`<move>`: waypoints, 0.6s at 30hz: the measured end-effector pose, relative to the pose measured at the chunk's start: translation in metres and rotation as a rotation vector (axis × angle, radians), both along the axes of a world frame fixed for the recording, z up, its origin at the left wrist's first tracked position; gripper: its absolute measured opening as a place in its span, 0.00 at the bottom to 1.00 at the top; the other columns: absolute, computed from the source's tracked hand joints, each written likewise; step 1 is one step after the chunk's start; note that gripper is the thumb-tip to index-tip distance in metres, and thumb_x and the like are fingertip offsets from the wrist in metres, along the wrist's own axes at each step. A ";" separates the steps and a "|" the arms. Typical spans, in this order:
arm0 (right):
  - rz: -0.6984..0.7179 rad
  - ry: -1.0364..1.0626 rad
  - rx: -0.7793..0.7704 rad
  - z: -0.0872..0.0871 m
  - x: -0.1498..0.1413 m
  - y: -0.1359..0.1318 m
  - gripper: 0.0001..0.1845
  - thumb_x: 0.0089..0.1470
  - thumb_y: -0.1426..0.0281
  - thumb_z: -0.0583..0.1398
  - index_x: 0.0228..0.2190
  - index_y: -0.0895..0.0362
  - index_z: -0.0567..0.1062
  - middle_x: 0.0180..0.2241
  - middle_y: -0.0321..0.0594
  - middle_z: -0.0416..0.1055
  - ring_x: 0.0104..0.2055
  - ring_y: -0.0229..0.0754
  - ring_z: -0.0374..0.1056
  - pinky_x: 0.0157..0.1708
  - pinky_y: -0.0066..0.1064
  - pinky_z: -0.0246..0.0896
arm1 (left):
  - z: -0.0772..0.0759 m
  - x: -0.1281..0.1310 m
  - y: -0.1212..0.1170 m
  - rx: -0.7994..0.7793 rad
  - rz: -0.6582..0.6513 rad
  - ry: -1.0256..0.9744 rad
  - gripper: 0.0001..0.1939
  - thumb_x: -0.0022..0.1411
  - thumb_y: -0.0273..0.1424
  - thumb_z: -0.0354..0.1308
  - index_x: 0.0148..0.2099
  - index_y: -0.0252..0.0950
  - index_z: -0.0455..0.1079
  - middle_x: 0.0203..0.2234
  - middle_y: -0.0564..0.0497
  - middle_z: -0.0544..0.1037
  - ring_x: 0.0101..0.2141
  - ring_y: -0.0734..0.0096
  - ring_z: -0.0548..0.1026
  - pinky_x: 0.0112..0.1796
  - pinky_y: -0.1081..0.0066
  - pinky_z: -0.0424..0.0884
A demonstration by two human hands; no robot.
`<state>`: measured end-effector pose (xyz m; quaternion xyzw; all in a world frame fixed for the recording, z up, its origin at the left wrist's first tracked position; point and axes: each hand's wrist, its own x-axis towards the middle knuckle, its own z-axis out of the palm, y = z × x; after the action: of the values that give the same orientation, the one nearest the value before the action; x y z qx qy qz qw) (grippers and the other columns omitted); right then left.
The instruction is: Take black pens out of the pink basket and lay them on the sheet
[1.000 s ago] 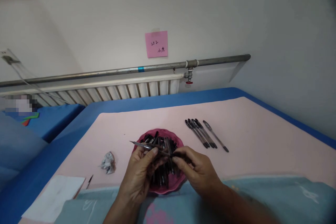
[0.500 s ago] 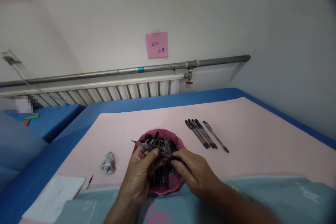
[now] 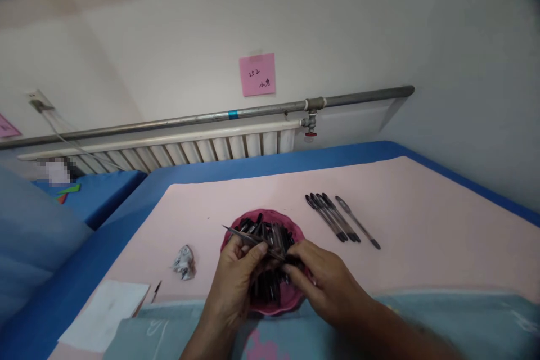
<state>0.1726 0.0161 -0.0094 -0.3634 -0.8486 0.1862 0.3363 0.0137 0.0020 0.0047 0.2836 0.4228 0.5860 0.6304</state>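
Observation:
Over a pink scalloped basket [image 3: 292, 299] of dark pens [image 3: 265, 287], my left hand [image 3: 236, 274] grips a clear-barrelled pen [image 3: 241, 234] between thumb and fingers. The tip of that pen points up to the left. My right hand [image 3: 324, 275] pinches at its other end, where the fingers hide what exactly they grip. On the pink sheet to the right, several capped black pens [image 3: 329, 216] lie side by side, and one more capped pen [image 3: 358, 223] sits slightly apart from them.
Left of the basket lies a crumpled white tissue [image 3: 184, 262]. A white paper [image 3: 105, 312] and a small pen-like piece [image 3: 156, 291] are at the front left. Pale teal cloth [image 3: 455, 323] covers the near edge. A radiator [image 3: 202, 149] and metal pipe [image 3: 177, 122] run along the wall.
The whole view has shifted slightly, so things appear further right. Both hands stay on the pen over the basket; my right fingers have moved a little at its end.

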 end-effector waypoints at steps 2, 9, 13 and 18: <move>0.026 -0.012 0.003 0.000 0.000 0.001 0.06 0.55 0.73 0.51 0.32 0.57 0.67 0.28 0.40 0.67 0.31 0.40 0.63 0.30 0.30 0.58 | -0.001 0.000 0.000 0.003 0.004 0.007 0.12 0.48 0.29 0.62 0.36 0.32 0.66 0.27 0.51 0.75 0.27 0.75 0.73 0.30 0.74 0.71; -0.030 -0.078 0.066 -0.003 -0.002 -0.001 0.02 0.51 0.75 0.54 0.28 0.58 0.66 0.28 0.41 0.66 0.30 0.40 0.62 0.28 0.30 0.57 | -0.001 0.000 0.000 -0.014 -0.002 0.039 0.13 0.47 0.30 0.63 0.36 0.33 0.66 0.27 0.51 0.76 0.26 0.73 0.74 0.31 0.73 0.71; -0.010 -0.056 0.072 -0.005 -0.002 -0.002 0.03 0.53 0.74 0.53 0.29 0.57 0.66 0.28 0.40 0.67 0.30 0.39 0.62 0.29 0.30 0.57 | 0.000 0.000 0.000 -0.007 -0.010 0.052 0.12 0.47 0.29 0.62 0.36 0.33 0.66 0.26 0.51 0.76 0.25 0.74 0.74 0.30 0.73 0.70; 0.004 -0.030 -0.039 -0.003 -0.001 -0.002 0.04 0.54 0.72 0.52 0.28 0.57 0.66 0.27 0.39 0.67 0.29 0.38 0.62 0.27 0.28 0.56 | -0.001 -0.002 -0.002 0.013 -0.028 0.060 0.11 0.48 0.29 0.62 0.35 0.33 0.66 0.26 0.51 0.76 0.26 0.73 0.74 0.30 0.73 0.69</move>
<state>0.1713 0.0138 -0.0123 -0.3710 -0.8505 0.1979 0.3158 0.0113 0.0004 0.0040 0.3110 0.4339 0.5709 0.6237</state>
